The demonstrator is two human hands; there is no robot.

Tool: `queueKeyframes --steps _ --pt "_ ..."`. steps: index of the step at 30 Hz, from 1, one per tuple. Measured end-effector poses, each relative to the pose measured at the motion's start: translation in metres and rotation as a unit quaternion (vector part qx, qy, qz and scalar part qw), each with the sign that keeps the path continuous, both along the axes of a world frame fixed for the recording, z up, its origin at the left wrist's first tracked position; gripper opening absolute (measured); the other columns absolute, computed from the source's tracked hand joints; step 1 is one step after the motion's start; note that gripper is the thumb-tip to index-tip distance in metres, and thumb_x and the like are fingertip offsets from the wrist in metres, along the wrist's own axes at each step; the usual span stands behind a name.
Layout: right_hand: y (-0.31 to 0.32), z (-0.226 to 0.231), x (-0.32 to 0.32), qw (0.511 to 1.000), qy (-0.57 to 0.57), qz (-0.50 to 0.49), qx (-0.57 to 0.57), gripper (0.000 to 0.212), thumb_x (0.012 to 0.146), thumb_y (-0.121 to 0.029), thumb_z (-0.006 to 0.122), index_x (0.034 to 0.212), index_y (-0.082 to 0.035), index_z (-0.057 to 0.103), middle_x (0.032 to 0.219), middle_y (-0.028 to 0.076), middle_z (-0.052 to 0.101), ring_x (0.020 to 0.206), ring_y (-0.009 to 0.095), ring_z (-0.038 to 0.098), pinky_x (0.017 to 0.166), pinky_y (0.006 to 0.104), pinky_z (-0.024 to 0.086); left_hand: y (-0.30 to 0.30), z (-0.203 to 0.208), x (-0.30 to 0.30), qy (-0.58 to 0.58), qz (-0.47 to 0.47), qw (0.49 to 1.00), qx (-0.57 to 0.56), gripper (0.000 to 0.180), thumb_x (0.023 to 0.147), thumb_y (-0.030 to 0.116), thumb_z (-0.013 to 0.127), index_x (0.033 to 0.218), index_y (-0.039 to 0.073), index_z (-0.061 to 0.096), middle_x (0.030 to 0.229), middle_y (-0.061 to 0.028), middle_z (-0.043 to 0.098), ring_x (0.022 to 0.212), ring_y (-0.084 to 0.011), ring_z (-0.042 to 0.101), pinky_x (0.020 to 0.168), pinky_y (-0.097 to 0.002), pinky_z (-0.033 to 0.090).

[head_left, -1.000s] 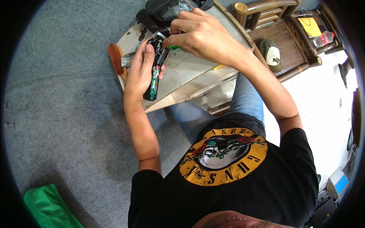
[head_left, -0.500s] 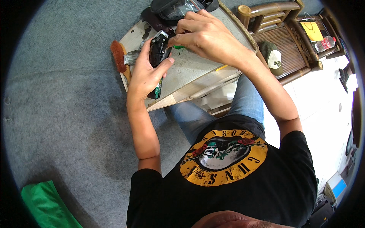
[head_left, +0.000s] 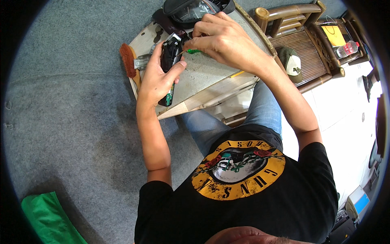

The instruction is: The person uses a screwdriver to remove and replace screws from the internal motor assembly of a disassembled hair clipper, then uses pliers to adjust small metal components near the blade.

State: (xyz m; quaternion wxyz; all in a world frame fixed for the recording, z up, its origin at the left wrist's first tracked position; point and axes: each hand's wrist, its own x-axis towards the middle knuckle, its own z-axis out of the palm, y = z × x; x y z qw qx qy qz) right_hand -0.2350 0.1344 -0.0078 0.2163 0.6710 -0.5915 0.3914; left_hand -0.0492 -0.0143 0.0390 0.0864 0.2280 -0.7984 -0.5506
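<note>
The left hand is wrapped around a black handheld device, its thumb across the casing. The device is held over the left part of the table, with its metal-tipped end pointing away from the person and a green circuit board exposed at its lower end. The right hand has its fingers drawn together at the upper right side of the device. A green object shows beneath those fingers; whether they grip it or any tool cannot be determined.

Risks, as judged: sideways pressure from the right fingers could twist the device in a one-handed hold and make a tip skid into exposed parts. A firm thumb could strain the open casing. Any small loose part could drop and be lost among the dark specks on the tabletop or roll off.

Clearances: the lower end of the device sits close to the table's near left corner. A brush and a metal clamp-like piece crowd the left edge; a black pouch limits the far side. Bare tabletop lies right of the device, toward the near edge, giving the most open room.
</note>
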Motion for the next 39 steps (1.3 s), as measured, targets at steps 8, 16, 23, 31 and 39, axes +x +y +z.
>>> queueKeyframes --steps 8,16,23,31,39 --pt "0.009 0.004 0.007 0.998 -0.047 -0.039 -0.009 0.018 0.089 -0.014 0.073 0.107 -0.013 0.072 0.09 0.006 0.064 0.081 0.03 0.07 0.072 0.0424 0.054 -0.003 -0.002 0.006 0.038 0.026 0.997 0.064 0.033 0.096 0.006 0.072 0.125 0.001 0.055 0.1 -0.0068 0.068 0.071 -0.0092 0.059 0.06 -0.0261 0.049" --pt "0.021 0.009 0.031 0.991 -0.118 -0.034 0.056 0.024 0.091 -0.02 0.076 0.112 -0.012 0.069 0.092 0.007 0.065 0.074 0.032 0.071 0.061 0.0438 0.055 -0.008 -0.007 0.024 0.142 0.069 0.962 0.222 0.035 0.097 0.004 0.067 0.129 0.0 0.051 0.11 -0.0156 0.069 0.079 -0.0148 0.063 0.06 -0.0286 0.054" --pt "0.009 0.018 0.071 0.978 -0.205 0.022 0.021 0.047 0.085 -0.027 0.082 0.128 -0.015 0.068 0.094 0.002 0.065 0.078 0.025 0.072 0.062 0.0371 0.058 0.02 -0.016 0.033 0.225 0.069 0.945 0.229 0.037 0.097 0.006 0.064 0.131 0.002 0.05 0.111 -0.0149 0.067 0.078 -0.0151 0.066 0.057 -0.0276 0.054" --pt "-0.002 0.016 0.082 0.97 -0.23 0.076 0.021 0.056 0.083 -0.019 0.082 0.136 -0.013 0.065 0.092 0.002 0.062 0.073 0.016 0.07 0.06 0.0329 0.056 0.04 -0.023 0.037 0.264 0.117 0.949 0.127 0.032 0.101 0.014 0.059 0.126 -0.004 0.056 0.101 -0.013 0.068 0.075 -0.016 0.068 0.062 -0.0272 0.057" --pt "0.002 0.011 0.08 0.966 -0.24 0.089 -0.038 0.056 0.08 -0.02 0.087 0.132 -0.011 0.068 0.079 0.001 0.055 0.065 0.013 0.062 0.053 0.03 0.05 0.04 -0.028 0.04 0.295 0.051 0.936 0.186 0.047 0.103 0.017 0.06 0.143 0.0 0.043 0.106 -0.0134 0.065 0.083 -0.0152 0.066 0.07 -0.0273 0.057"
